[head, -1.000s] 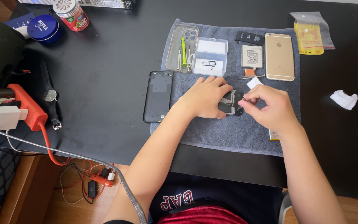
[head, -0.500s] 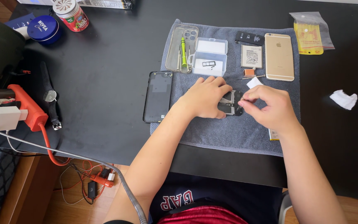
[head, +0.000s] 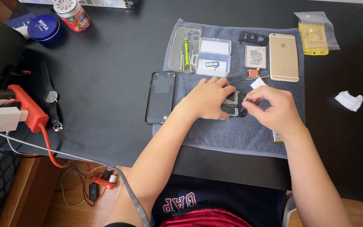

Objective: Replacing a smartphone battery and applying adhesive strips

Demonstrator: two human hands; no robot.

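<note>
- Opened phone lies on grey towel, long axis left-right.
- Left hand presses it flat, fingers spread.
- Right hand at its right end, fingertips pinched together; what they hold is too small to tell.

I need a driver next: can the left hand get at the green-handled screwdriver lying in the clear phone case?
Probably yes. The left hand rests on the opened phone, and the green-handled screwdriver lies uncovered in the clear phone case just beyond it on the grey towel, nothing between.
</note>
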